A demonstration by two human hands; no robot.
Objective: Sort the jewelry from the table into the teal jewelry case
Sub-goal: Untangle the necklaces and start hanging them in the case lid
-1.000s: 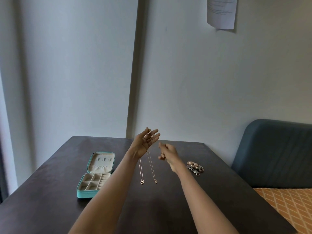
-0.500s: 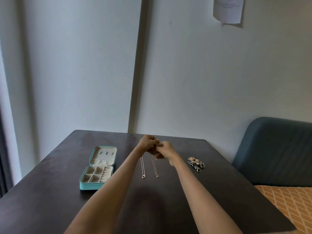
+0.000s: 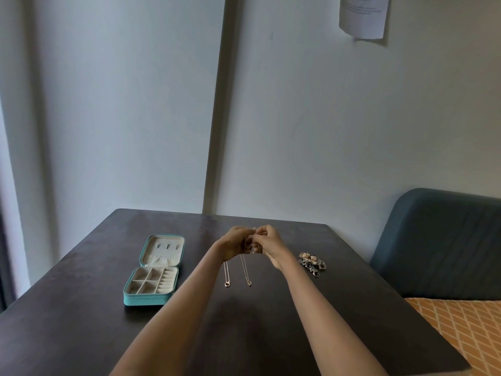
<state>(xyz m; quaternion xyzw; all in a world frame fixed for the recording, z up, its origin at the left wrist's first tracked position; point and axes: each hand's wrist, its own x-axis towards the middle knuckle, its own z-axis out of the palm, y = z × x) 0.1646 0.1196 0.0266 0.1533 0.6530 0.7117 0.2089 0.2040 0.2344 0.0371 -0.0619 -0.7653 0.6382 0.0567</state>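
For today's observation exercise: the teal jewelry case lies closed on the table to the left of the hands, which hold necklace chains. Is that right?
Not quite. The head view shows the teal jewelry case lying open, lid back and compartments showing, not closed. The rest holds: it sits on the table, left of the left hand and right hand, which hold the necklace chains.

Necklace (image 3: 245, 270) tops hidden behind hands (image 3: 252, 244); paper (image 3: 362, 16) top cropped.

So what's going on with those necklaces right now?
Both hands, left and right, pinch the necklaces together, chains hanging. Teal case open, no jewelry visible inside. Jewelry pile waiting. Nothing blocking.
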